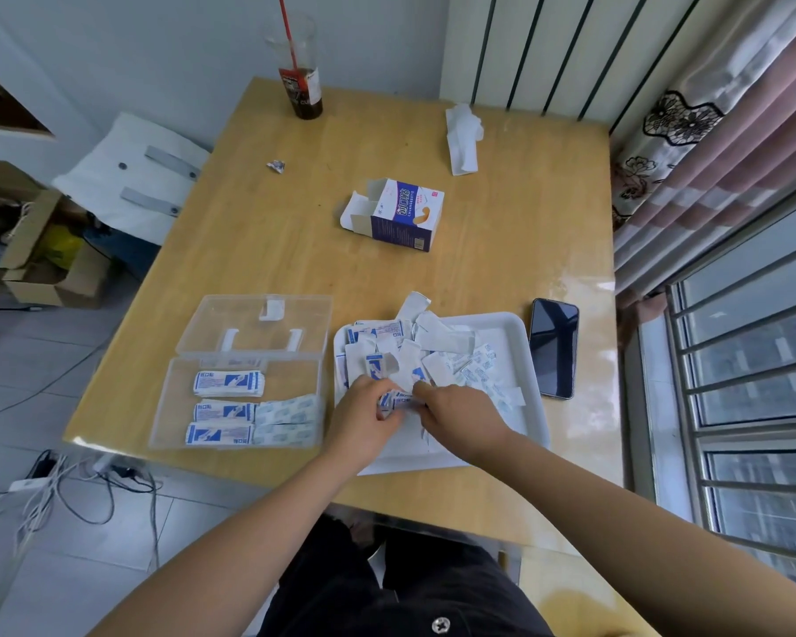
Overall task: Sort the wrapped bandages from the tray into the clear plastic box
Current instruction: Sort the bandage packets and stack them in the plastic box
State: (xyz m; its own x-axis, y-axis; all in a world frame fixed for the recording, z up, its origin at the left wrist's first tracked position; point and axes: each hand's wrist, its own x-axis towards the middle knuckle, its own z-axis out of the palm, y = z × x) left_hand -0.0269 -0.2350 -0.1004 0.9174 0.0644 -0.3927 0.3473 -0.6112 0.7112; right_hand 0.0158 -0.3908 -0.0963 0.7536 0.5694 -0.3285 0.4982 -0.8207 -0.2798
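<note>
A person seated at a wooden table (272, 250) is seen from above, both bare forearms reaching forward. The left hand (364, 418) and right hand (460, 418) meet over the near left part of a white tray (531, 360). The fingers of both are curled, pinching a small bundle of wrapped bandages (398, 400) between them, just above the tray. How many wrappers the bundle holds is hard to tell, as the fingers cover most of it.

The step in hand appears to be gathering and squaring up blue-printed wrappers before they go across. The next move calls for carrying the bundle left, over the tray's rim, and laying it flat in the clear plastic box (295, 374) beside the tray, in line with the stacks already there.

Counted: one tray, its loose pile of wrappers (437, 347) too jumbled to number; one box with its lid (253, 324) folded back; inside it, three blue-printed stacks (228, 383) and what look like two pale patterned stacks (286, 418). Also one dark phone (553, 349) right of the tray, one opened bandage carton (400, 213) and one drink cup (302, 85) with a red straw.
</note>
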